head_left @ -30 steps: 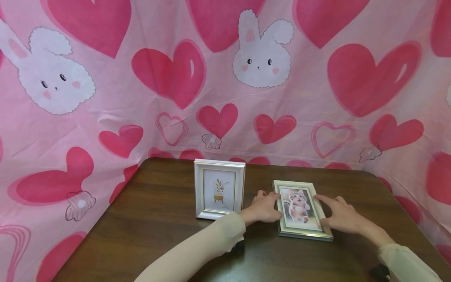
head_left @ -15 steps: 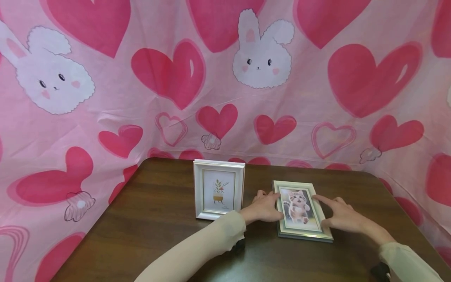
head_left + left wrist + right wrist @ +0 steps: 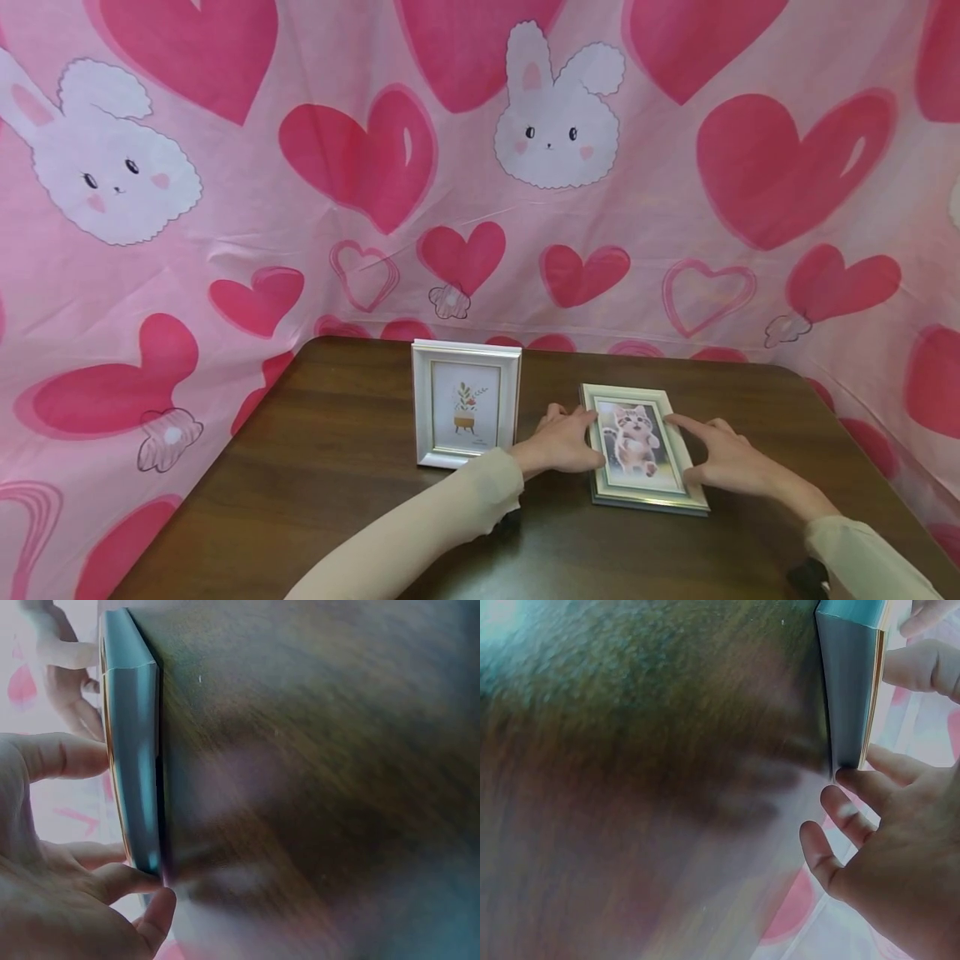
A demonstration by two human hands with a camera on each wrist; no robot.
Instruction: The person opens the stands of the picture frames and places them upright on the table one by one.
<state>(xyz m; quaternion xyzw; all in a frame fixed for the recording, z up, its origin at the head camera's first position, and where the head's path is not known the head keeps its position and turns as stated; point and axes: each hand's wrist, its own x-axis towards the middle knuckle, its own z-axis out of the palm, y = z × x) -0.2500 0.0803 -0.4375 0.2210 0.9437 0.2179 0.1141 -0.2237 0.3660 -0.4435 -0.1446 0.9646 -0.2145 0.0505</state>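
Observation:
A picture frame with a kitten photo [image 3: 634, 443] lies face up on the dark wooden table, its pale border edged in gold. My left hand [image 3: 562, 442] touches its left edge, fingers and thumb spread apart. On the opposite edge, my right hand [image 3: 727, 460] rests with its index finger and thumb against the border. In the left wrist view, the thumb and fingertips of the left hand [image 3: 67, 877] meet the side of the frame [image 3: 133, 750]. From the right wrist, the frame's side [image 3: 849, 690] shows beside the right hand [image 3: 900, 840], whose lower fingers stand off it.
A second, white picture frame [image 3: 467, 404] with a potted-plant print stands upright to the left, near the left sleeve [image 3: 427, 525]. The brown table [image 3: 322, 467] reaches back to a pink curtain [image 3: 480, 192] with hearts and rabbits, which surrounds its sides.

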